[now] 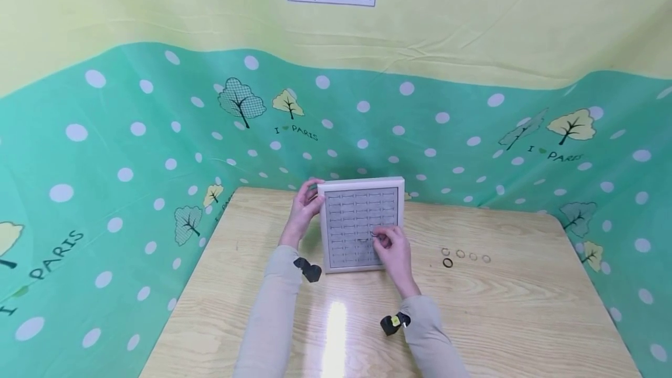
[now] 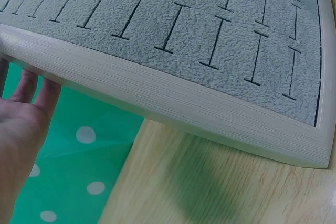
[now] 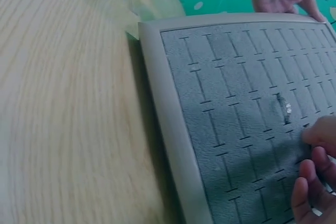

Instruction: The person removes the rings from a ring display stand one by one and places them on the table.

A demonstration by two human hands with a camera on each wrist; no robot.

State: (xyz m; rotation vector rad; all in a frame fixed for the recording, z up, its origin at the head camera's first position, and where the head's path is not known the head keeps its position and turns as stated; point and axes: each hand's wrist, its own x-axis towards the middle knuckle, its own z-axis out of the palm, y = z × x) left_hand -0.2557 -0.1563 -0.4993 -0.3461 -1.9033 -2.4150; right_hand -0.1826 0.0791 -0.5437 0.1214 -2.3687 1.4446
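Observation:
A ring display board with a pale frame (image 1: 362,182) and a grey slotted pad (image 3: 231,85) leans upright at the table's back. My left hand (image 1: 303,210) grips its upper left edge, fingers behind the frame, as the left wrist view partly shows. One ring (image 3: 287,109) sits in a slot near the pad's middle. Just right of that ring, my right hand (image 1: 394,252) pinches a small dark-looking ring (image 1: 373,234) against the pad. My fingers hide most of it in the right wrist view.
Several silver rings, one of them a thin ring (image 1: 457,254), lie on the wooden table (image 1: 514,308) right of the board. A darker ring (image 1: 443,262) lies just in front of them. Green dotted cloth (image 1: 362,109) hangs close behind the board.

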